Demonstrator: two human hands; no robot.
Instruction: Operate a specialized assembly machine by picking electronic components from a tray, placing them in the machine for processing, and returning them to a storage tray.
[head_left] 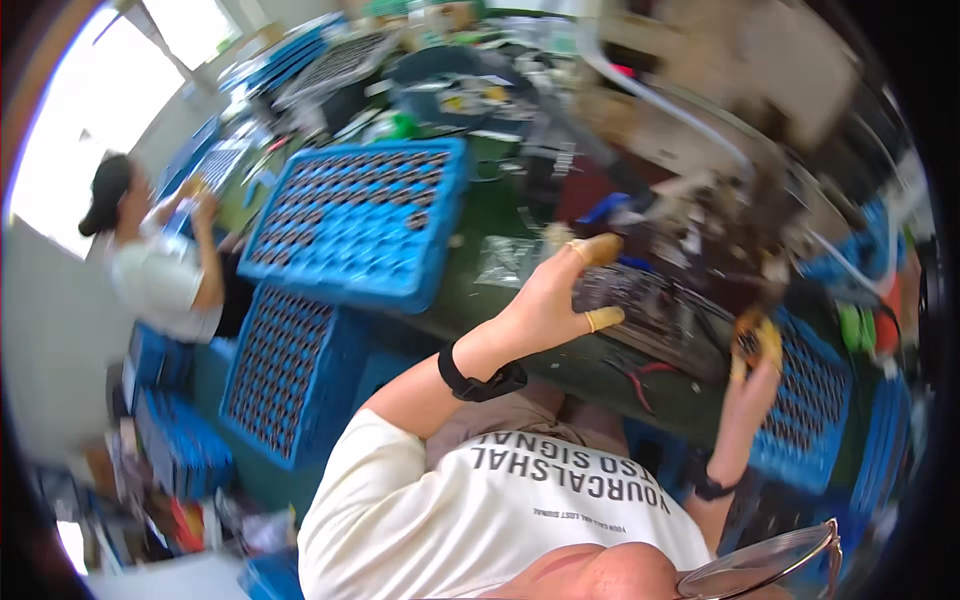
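My left hand (545,300) reaches over the bench with yellow finger cots on its fingertips. Its thumb and fingers are spread apart, and I see nothing between them. Beside it is a clear plastic bag (503,262). My right hand (757,362), also in yellow finger cots, pinches a small round part (748,343) with a dark, ribbed middle and a copper-coloured rim. That hand is just left of a blue tray (815,395) holding rows of small dark round parts. Ahead of both hands stands a bench machine (690,225), blurred by motion.
A blue tray (345,268), partly filled with dark round parts, lies left of my left hand. Below it stands another filled tray (280,370). Red-handled pliers (637,378) rest near the bench's front edge. At the far left a person (160,250) sits working.
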